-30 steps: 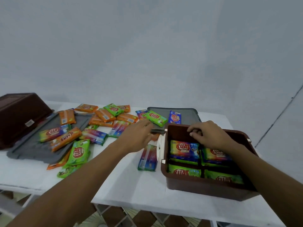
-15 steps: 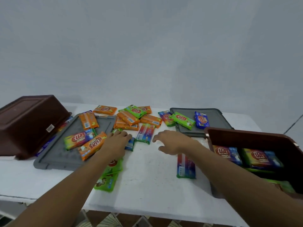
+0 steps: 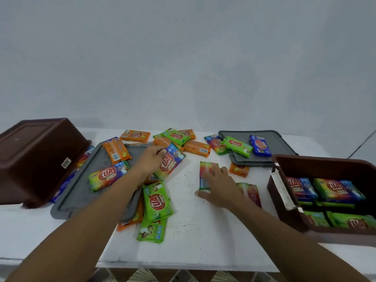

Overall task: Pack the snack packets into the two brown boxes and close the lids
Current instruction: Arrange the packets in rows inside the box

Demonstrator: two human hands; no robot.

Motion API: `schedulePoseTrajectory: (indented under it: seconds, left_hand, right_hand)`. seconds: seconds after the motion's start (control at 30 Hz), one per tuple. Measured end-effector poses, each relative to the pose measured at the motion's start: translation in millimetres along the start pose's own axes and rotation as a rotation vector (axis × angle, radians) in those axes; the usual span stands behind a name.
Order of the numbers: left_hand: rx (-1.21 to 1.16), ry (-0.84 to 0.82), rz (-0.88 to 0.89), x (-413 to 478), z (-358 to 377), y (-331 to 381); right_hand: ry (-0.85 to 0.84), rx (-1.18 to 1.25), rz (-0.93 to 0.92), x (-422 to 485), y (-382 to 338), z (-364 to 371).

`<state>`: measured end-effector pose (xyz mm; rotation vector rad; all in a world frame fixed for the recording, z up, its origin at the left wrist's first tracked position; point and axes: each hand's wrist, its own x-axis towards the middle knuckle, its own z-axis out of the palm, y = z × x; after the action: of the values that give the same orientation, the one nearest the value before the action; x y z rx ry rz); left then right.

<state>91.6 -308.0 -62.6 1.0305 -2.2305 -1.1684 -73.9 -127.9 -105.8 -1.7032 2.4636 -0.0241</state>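
While both arms reach out over the middle of the frame, the person looks to be in the gathering step: picking loose packets off the table (image 3: pixel 203 241) to carry to a box. The left hand (image 3: pixel 151 159), just left of centre, is closed around a multicoloured packet (image 3: pixel 169 163) and has it tilted up off the surface. The right hand (image 3: pixel 217 187), a little lower and to the right, lies spread and flat on a rainbow packet (image 3: pixel 206 174); its fingers are not yet curled under it, so I would call it pressing rather than gripping.

At the right edge sits the open brown box (image 3: pixel 289 212), already lined with packets in neat rows, some room apparently left above them. At the left edge the second brown box (image 3: pixel 34 159) lies upside down, part of it resting on a grey lid (image 3: pixel 85 176) strewn with packets. Another grey lid (image 3: pixel 284 145) lies in the upper right, behind the open box, with a green packet (image 3: pixel 237 145) and a blue packet (image 3: pixel 260 148) on it. Orange and green packets scatter across the upper centre, and a green pair (image 3: pixel 156 202) overlaps near the left forearm.

Next, I judge, the right hand must pinch its packet up and both must swing to the open box. Later the overturned box needs righting and both lids clearing before they can close.

White and slightly speckled, the table stands against a plain pale wall; patterned floor shows at the bottom edge.
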Motion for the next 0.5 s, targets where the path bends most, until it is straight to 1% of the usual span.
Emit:
schedulePoseTrajectory:
  seconds: [0.07,0.13,0.17,0.3,0.37,0.5]
  left_hand:
    - [-0.018,-0.05,-0.034,-2.3,-0.4,1.0]
    - [-0.056,-0.073,-0.068,-3.5,-2.3,1.1]
    - [-0.076,-0.079,-0.082,-4.0,-3.0,2.3]
    - [-0.1,-0.112,-0.109,-6.2,-4.5,7.4]
    - [-0.084,-0.125,-0.102,-6.3,-3.6,9.5]
    - [-0.07,-0.128,-0.106,-8.9,0.7,10.6]
  right_hand:
    - [0.034,0.039,0.054,-0.7,-1.4,2.0]
    - [0.06,0.07,0.071,1.2,-1.0,-2.2]
    - [0.067,0.128,0.096,2.9,1.2,-5.7]
    - [0.137,0.698,0.335,8.4,21.3,-31.0]
    - [0.101,0.83,0.357,8.6,29.7,-39.9]
    - [0.006,1.013,0.367,4.0,31.6,-56.5]
